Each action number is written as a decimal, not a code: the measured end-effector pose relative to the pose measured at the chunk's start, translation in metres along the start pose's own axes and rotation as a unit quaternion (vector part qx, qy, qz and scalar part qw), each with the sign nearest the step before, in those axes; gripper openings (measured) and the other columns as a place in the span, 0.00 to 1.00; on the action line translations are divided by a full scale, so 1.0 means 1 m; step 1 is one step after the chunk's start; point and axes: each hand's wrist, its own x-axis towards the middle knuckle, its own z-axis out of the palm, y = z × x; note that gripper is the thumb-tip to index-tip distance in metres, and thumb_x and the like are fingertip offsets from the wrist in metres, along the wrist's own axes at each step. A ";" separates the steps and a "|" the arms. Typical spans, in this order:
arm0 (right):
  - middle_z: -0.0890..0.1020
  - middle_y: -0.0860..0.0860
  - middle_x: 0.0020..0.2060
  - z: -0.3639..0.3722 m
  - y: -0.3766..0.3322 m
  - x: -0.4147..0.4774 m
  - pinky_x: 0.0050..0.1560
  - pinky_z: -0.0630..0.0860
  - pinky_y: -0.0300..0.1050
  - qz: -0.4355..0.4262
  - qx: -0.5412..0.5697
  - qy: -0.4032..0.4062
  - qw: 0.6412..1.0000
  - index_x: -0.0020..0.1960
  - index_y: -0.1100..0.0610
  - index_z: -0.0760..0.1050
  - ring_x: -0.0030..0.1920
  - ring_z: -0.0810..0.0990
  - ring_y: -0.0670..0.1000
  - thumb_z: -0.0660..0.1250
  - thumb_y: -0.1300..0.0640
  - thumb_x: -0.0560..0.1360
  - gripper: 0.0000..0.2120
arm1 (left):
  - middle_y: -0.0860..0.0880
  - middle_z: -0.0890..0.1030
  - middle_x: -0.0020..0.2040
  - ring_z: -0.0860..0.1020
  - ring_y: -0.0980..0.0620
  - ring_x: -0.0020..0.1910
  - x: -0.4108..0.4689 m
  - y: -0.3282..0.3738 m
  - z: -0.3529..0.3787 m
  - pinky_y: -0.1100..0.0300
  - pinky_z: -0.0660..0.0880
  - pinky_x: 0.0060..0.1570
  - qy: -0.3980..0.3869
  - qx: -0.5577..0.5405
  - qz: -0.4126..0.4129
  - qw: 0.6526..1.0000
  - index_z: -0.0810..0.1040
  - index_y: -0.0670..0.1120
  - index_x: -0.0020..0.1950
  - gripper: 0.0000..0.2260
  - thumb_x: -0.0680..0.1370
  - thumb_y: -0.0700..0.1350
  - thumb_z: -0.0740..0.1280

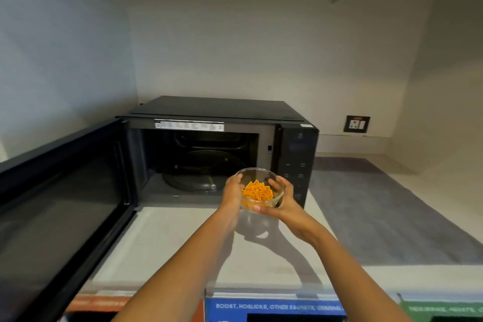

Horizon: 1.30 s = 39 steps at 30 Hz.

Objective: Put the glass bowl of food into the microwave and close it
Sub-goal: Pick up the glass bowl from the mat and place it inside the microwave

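Note:
A small glass bowl (254, 172) holding orange pasta pieces (257, 191) is held above the counter, just in front of the black microwave (222, 110). My left hand (231, 192) grips its left side and my right hand (283, 200) cups its right side and underside. The microwave door (65, 185) hangs wide open to the left. Inside the cavity lies the glass turntable (193, 178), with nothing on it. The bowl sits at the lower right of the opening, outside the cavity.
The microwave stands on a pale counter (170, 238) in a wall corner. A grey mat (379, 212) covers the counter to the right. A wall socket (357, 124) sits behind. Labelled bins (274, 307) line the counter's front edge.

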 end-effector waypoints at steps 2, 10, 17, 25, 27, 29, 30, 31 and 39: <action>0.62 0.41 0.67 0.014 0.000 0.020 0.50 0.75 0.31 -0.006 0.002 -0.013 1.000 0.68 0.38 0.46 0.61 0.71 0.43 0.81 0.41 0.52 0.57 | 0.40 0.74 0.67 0.74 0.41 0.65 0.012 0.006 -0.017 0.48 0.71 0.65 0.013 0.003 0.004 1.000 0.67 0.46 0.71 0.19 0.81 0.49 0.56; 0.65 0.42 0.64 0.052 0.005 0.109 0.58 0.71 0.37 -0.014 0.007 -0.045 0.999 0.70 0.40 0.48 0.61 0.71 0.44 0.81 0.40 0.51 0.58 | 0.40 0.77 0.63 0.76 0.42 0.61 0.080 0.030 -0.064 0.49 0.72 0.62 0.067 0.000 0.017 0.998 0.71 0.45 0.68 0.18 0.81 0.50 0.55; 0.70 0.45 0.61 0.061 0.005 0.177 0.52 0.71 0.32 -0.014 0.002 -0.062 0.998 0.71 0.48 0.52 0.61 0.72 0.46 0.79 0.49 0.59 0.50 | 0.41 0.78 0.60 0.75 0.47 0.53 0.140 0.050 -0.082 0.54 0.71 0.54 0.084 -0.010 0.032 0.996 0.72 0.45 0.68 0.17 0.81 0.47 0.54; 0.79 0.39 0.48 0.064 0.005 0.239 0.38 0.75 0.28 -0.004 0.008 -0.066 0.998 0.51 0.35 0.67 0.48 0.79 0.38 0.79 0.54 0.62 0.27 | 0.41 0.78 0.64 0.77 0.47 0.55 0.197 0.062 -0.095 0.58 0.72 0.50 0.093 -0.023 0.031 0.995 0.73 0.43 0.67 0.18 0.81 0.48 0.55; 0.80 0.42 0.50 0.066 0.007 0.250 0.46 0.75 0.30 -0.007 0.023 -0.066 0.998 0.53 0.39 0.69 0.52 0.79 0.40 0.79 0.57 0.62 0.28 | 0.41 0.79 0.63 0.79 0.48 0.50 0.207 0.065 -0.096 0.60 0.74 0.43 0.092 -0.016 0.045 0.995 0.74 0.43 0.66 0.18 0.81 0.49 0.55; 0.81 0.45 0.52 0.068 0.007 0.258 0.48 0.76 0.31 -0.012 0.034 -0.063 0.997 0.55 0.42 0.70 0.53 0.80 0.42 0.78 0.61 0.63 0.28 | 0.41 0.78 0.64 0.80 0.47 0.48 0.216 0.067 -0.098 0.60 0.74 0.42 0.092 0.003 0.049 0.995 0.74 0.42 0.66 0.18 0.82 0.50 0.54; 0.81 0.46 0.52 0.069 0.006 0.261 0.48 0.77 0.32 -0.017 0.037 -0.062 0.997 0.56 0.44 0.70 0.53 0.80 0.42 0.77 0.63 0.64 0.27 | 0.40 0.78 0.64 0.79 0.45 0.53 0.220 0.068 -0.098 0.58 0.74 0.45 0.092 0.014 0.049 0.994 0.73 0.42 0.67 0.19 0.82 0.50 0.54; 0.80 0.46 0.53 0.071 0.006 0.264 0.49 0.77 0.33 -0.020 0.043 -0.058 0.997 0.57 0.45 0.70 0.53 0.80 0.43 0.76 0.64 0.65 0.27 | 0.40 0.77 0.65 0.78 0.43 0.58 0.225 0.069 -0.099 0.56 0.74 0.49 0.092 0.026 0.046 0.994 0.72 0.41 0.68 0.20 0.82 0.50 0.54; 0.78 0.52 0.58 0.074 0.009 0.280 0.59 0.74 0.43 -0.028 0.051 -0.037 0.998 0.62 0.54 0.70 0.57 0.77 0.50 0.73 0.67 0.67 0.26 | 0.38 0.75 0.67 0.74 0.41 0.66 0.251 0.071 -0.105 0.49 0.71 0.65 0.088 0.096 0.049 0.990 0.72 0.38 0.68 0.19 0.83 0.46 0.52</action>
